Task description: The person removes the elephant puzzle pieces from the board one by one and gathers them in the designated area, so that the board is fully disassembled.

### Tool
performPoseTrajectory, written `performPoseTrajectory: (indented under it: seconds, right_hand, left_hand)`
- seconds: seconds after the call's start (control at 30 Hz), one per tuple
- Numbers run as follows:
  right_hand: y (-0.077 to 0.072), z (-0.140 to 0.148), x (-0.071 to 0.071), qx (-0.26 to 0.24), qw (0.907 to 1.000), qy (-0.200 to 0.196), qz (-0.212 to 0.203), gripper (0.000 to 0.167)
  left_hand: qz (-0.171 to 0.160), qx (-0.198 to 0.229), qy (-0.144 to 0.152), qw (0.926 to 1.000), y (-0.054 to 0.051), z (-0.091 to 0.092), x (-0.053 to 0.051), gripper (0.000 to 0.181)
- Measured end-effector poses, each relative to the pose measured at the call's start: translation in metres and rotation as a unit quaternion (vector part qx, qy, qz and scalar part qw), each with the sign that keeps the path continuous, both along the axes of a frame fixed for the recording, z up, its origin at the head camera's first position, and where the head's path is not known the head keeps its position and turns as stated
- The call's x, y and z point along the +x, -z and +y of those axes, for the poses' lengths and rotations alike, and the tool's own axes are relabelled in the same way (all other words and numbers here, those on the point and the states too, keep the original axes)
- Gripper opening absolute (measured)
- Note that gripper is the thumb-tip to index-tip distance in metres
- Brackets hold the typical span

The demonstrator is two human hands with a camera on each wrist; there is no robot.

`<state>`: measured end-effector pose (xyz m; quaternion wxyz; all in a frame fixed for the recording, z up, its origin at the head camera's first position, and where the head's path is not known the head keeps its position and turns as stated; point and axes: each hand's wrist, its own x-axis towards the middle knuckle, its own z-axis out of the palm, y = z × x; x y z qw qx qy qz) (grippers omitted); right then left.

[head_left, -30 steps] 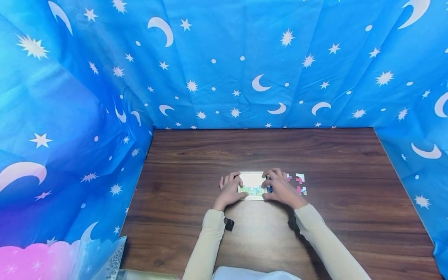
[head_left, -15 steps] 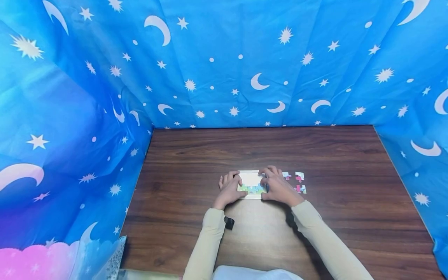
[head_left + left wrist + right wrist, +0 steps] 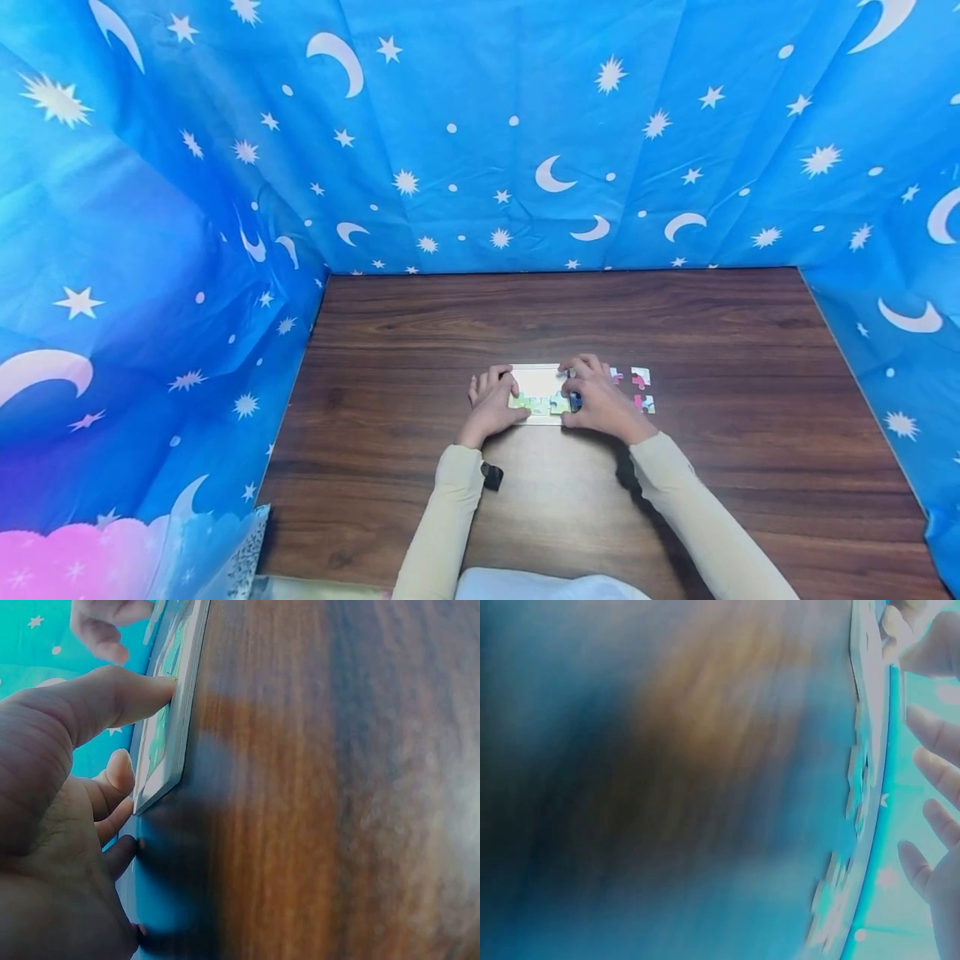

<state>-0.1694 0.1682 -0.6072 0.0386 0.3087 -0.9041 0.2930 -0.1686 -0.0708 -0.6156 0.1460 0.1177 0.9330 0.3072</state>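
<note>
A small white-rimmed puzzle tray (image 3: 538, 421) lies flat on the table, with joined green and pale blue pieces (image 3: 528, 406) along its near side. My left hand (image 3: 493, 407) grips the tray's left end; in the left wrist view its thumb (image 3: 139, 696) presses the near rim and its other fingers lie around the corner. Over the right end, my right hand (image 3: 600, 404) pinches a pale puzzle piece (image 3: 558, 404) between thumb and forefinger. In the right wrist view that piece shows only as a thin edge, and the remaining fingers spread apart.
Loose puzzle pieces with pink and white parts (image 3: 641, 377) lie right of the tray, some partly hidden by my right hand. The brown wooden table (image 3: 405, 333) is bordered by a blue star-and-moon cloth (image 3: 465, 150) behind and at both sides.
My right hand shifted left over the tray, then slightly back right, and the pinched piece now shows apart from the row. The left hand has stayed at the tray's left end.
</note>
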Motion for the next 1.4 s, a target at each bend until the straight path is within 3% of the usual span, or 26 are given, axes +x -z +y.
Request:
performPoseTrajectory:
  seconds: [0.4,0.6,0.87,1.17,1.4]
  right_hand:
    - [-0.001,0.037,0.023,0.014,0.9985,0.048,-0.019,0.028]
    - [-0.007,0.057,0.034,0.019,0.9978,0.063,-0.008,0.033]
    - [-0.011,0.084,0.045,0.028,0.9965,0.078,-0.003,0.027]
    - [-0.003,0.109,0.060,0.051,0.9941,0.094,-0.017,0.030]
    - [0.001,0.119,0.063,0.070,0.9914,0.107,-0.027,0.030]
  left_hand:
    - [-0.009,0.017,0.003,0.9998,0.004,-0.005,0.005,0.031]
    - [-0.011,0.025,0.002,0.9996,0.005,-0.007,0.006,0.031]
    - [-0.012,0.025,0.006,0.9996,0.006,-0.005,0.006,0.031]
    - [-0.004,0.023,0.008,0.9997,0.004,-0.004,0.002,0.032]
    - [-0.002,0.022,0.011,0.9997,0.002,-0.003,0.001,0.031]
